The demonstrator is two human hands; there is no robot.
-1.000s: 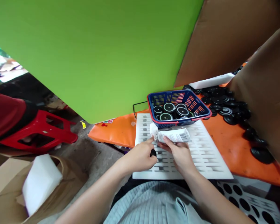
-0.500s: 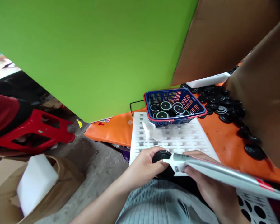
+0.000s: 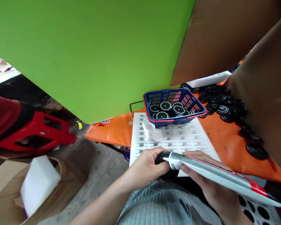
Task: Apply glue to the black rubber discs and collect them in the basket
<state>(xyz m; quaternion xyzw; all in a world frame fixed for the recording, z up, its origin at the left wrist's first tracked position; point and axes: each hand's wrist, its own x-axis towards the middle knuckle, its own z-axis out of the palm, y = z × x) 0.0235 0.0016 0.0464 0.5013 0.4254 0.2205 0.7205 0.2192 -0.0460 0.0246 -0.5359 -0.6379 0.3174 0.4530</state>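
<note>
Tube point(image 3: 221, 176) and disc point(image 3: 169, 175) at board's point(image 3: 187, 139) near edge

Ahead of you a green panel point(image 3: 91, 56) is rising, and brown cardboard point(image 3: 259, 100) is standing to your right. On your left, a red stool point(image 3: 25, 129) is standing on the grey floor point(image 3: 96, 168) (a yellow tag point(image 3: 79, 124) is showing near the panel's lower corner), while an open brown container point(image 3: 69, 182) is holding a white foam block point(image 3: 39, 184).
</note>
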